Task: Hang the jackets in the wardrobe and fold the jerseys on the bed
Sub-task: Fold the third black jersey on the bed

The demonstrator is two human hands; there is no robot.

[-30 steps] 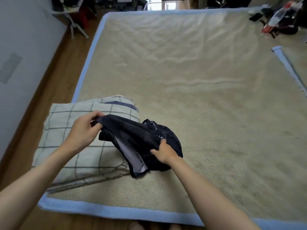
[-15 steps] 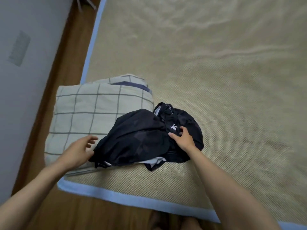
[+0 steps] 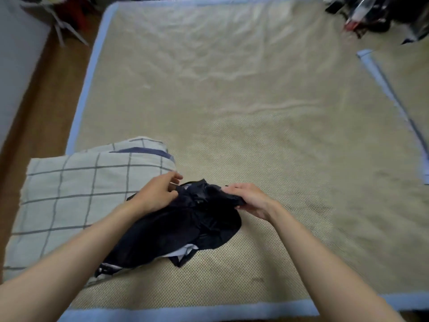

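Observation:
A crumpled dark navy jersey (image 3: pixel 185 231) with a pale lining lies near the front edge of the bed (image 3: pixel 232 112), partly over a folded checked blanket (image 3: pixel 76 194). My left hand (image 3: pixel 157 194) grips the jersey's upper left edge with curled fingers. My right hand (image 3: pixel 250 198) pinches the upper right edge of the same garment. Both hands hold the top of the fabric a little above the mat.
The bed carries a beige woven mat with a light blue border (image 3: pixel 185 310). Wooden floor (image 3: pixel 46 101) and a grey wall run along the left. Dark clutter (image 3: pixel 376 17) lies at the far right corner. A second mat's blue edge (image 3: pixel 390 98) shows at right.
My left hand has come off the blanket and taken the jersey's top left edge. The right hand has shifted from pressing on the heap to pinching its top right edge. The view has tilted up.

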